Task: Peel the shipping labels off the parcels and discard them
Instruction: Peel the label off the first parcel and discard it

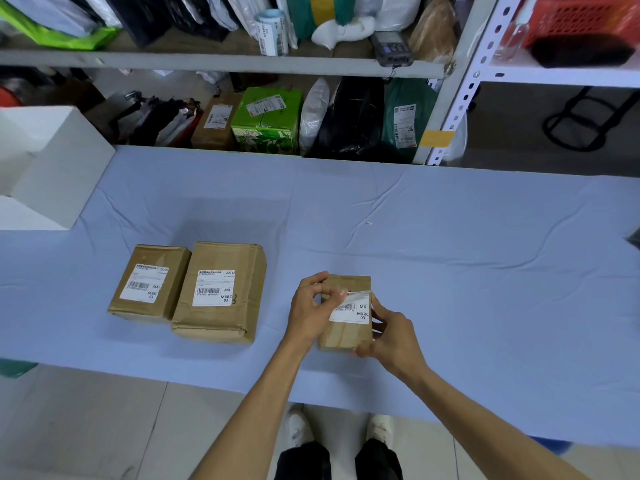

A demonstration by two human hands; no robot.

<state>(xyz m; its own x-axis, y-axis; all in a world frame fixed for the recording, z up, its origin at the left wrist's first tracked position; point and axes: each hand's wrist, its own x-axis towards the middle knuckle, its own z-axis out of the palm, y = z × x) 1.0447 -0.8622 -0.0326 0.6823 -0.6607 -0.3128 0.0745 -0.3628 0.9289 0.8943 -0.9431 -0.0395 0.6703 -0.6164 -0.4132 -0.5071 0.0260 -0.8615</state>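
Note:
Three brown cardboard parcels lie on a table covered with a light blue cloth (pixel 450 237). The smallest parcel (pixel 346 332) is nearest me. My left hand (pixel 311 311) pinches the lifted upper edge of its white shipping label (pixel 351 310), which is partly peeled and folded back. My right hand (pixel 391 336) grips the parcel's right side and near corner. To the left stand a larger parcel (pixel 220 292) and a medium parcel (pixel 149 284), each with a flat white label (pixel 214 288) (pixel 143 283) on top.
A white open box (pixel 52 168) sits at the table's far left. Behind the table, metal shelves (pixel 221 60) hold many bagged and boxed parcels, among them a green box (pixel 266 121). A red basket (pixel 585 19) is at the upper right.

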